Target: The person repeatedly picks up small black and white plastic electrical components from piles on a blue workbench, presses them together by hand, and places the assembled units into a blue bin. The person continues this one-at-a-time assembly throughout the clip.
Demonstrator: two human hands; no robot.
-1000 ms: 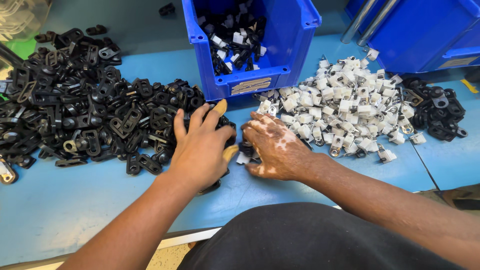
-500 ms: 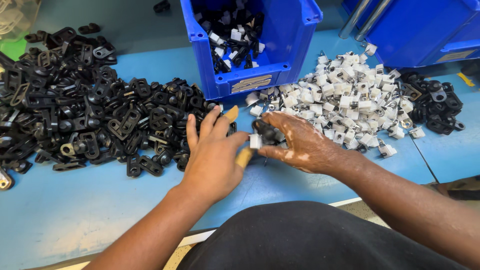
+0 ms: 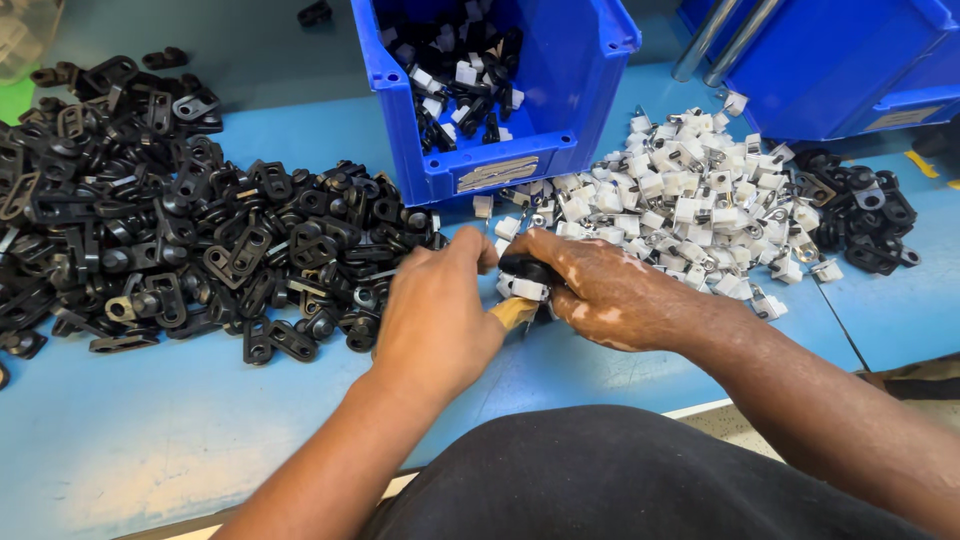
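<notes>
Both hands pinch one small black-and-white clip, fingers closed around it.

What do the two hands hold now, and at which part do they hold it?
Both the left hand and the right hand pinch one small black-and-white clip between their fingertips, at its opposite ends.

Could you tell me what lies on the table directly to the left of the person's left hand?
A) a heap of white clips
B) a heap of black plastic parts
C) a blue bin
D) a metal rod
B: the heap of black plastic parts spreads over the blue table just left of the left hand, while the white clips lie beyond the right hand.
</notes>
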